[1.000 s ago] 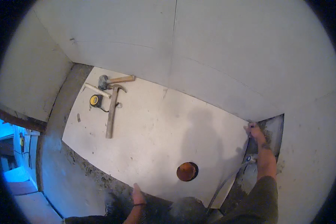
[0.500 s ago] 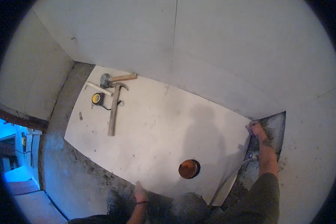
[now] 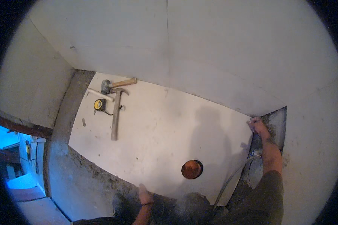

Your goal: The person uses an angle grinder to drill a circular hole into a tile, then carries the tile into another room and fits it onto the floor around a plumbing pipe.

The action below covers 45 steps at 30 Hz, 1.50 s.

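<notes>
A large white board (image 3: 157, 123) lies in the recess, with a round hole in it through which an orange-brown pipe opening (image 3: 192, 169) shows. My left hand (image 3: 145, 195) is at the board's near edge, one digit pointing up over the rim and the others mostly hidden; it seems to grip the edge. At the far right corner, my right hand (image 3: 257, 125) has its fingers bent against the board's edge. A grey hose (image 3: 229, 178) with a pale fitting (image 3: 256, 153) runs below my right forearm.
On the board's far left lie a mallet (image 3: 106, 86), a claw hammer (image 3: 116, 116), a tape measure (image 3: 99, 105) and a pale stick (image 3: 100, 94). Grey walls (image 3: 214, 48) close in behind and at the right. Rough concrete (image 3: 79, 187) borders the board; a blue-lit opening (image 3: 22, 161) is at left.
The view has shifted slightly, so the board and tools sit a little lower and further right in the picture. Both hands stay at the same board edges.
</notes>
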Each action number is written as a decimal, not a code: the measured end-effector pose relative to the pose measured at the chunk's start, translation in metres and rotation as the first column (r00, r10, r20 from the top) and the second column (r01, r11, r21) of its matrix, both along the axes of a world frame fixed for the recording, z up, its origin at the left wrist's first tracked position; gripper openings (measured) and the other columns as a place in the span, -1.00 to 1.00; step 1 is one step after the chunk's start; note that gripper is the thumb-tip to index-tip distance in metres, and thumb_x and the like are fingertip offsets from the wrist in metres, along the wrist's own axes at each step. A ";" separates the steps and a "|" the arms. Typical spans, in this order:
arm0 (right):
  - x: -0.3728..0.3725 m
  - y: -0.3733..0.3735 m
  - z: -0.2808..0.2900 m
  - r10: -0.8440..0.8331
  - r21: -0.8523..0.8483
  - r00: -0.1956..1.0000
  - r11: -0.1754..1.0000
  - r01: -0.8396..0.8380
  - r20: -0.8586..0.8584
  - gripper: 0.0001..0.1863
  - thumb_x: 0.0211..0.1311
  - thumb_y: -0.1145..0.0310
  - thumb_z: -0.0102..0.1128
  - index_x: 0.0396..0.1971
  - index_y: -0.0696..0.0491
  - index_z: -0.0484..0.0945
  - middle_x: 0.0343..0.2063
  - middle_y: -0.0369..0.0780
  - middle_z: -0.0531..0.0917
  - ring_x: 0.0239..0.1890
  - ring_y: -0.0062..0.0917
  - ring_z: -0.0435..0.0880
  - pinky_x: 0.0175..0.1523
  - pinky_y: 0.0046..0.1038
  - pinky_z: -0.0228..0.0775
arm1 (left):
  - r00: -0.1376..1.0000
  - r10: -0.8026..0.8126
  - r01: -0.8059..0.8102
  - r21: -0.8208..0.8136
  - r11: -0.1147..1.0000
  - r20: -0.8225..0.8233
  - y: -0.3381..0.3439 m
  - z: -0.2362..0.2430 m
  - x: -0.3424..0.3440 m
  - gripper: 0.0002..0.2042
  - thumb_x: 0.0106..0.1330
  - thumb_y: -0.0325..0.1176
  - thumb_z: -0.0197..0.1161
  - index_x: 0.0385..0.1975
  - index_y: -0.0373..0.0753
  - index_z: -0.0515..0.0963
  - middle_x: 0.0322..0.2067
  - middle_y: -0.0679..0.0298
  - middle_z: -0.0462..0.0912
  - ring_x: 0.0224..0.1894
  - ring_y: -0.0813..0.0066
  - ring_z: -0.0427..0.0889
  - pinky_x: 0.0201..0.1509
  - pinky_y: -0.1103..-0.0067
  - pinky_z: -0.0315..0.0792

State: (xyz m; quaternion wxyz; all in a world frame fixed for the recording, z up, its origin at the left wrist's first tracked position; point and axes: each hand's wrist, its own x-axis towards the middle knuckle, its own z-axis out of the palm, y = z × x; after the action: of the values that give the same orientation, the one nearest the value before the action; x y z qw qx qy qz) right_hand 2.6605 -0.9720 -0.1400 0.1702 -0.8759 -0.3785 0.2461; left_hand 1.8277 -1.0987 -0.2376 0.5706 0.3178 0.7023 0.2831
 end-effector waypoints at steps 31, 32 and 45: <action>-0.469 -0.103 0.138 0.129 0.311 0.774 0.946 0.092 -0.620 -0.78 0.38 0.31 0.19 -0.10 0.10 0.59 -0.22 -0.26 0.72 -0.15 -0.56 0.70 -0.12 -0.50 0.52 | 0.953 0.264 -0.299 -0.321 0.899 -0.149 0.053 0.076 0.057 -0.33 0.46 0.27 -0.04 0.02 -0.36 0.51 -0.19 0.11 0.64 -0.24 0.25 0.67 -0.33 0.40 0.59; -0.485 -0.137 0.121 0.094 0.302 0.780 0.945 0.126 -0.619 -0.78 0.38 0.31 0.19 -0.10 0.10 0.59 -0.22 -0.26 0.72 -0.15 -0.56 0.70 -0.12 -0.50 0.52 | 0.936 0.265 -0.326 -0.290 0.900 -0.230 0.053 0.056 0.047 -0.33 0.46 0.26 -0.04 0.04 -0.36 0.51 -0.17 0.09 0.65 -0.22 0.23 0.67 -0.28 0.39 0.59; -0.503 -0.409 -0.063 -0.704 0.313 0.671 0.599 0.737 -0.232 -0.68 0.44 0.11 0.14 -0.27 0.11 0.51 -0.44 -0.18 0.66 -0.52 -0.40 0.70 -0.44 -0.30 0.53 | 0.967 0.211 -0.247 -0.311 0.918 -0.145 0.047 0.011 0.064 -0.37 0.41 0.17 -0.04 0.05 -0.38 0.52 -0.10 -0.05 0.68 -0.09 0.13 0.69 -0.05 0.29 0.56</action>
State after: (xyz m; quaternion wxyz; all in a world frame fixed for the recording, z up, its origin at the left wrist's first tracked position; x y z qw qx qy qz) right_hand 2.1573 -1.3805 -0.2032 0.4371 -0.8917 -0.0254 0.1145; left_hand 1.8913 -1.0518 -0.2269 0.5392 0.1494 0.8018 0.2100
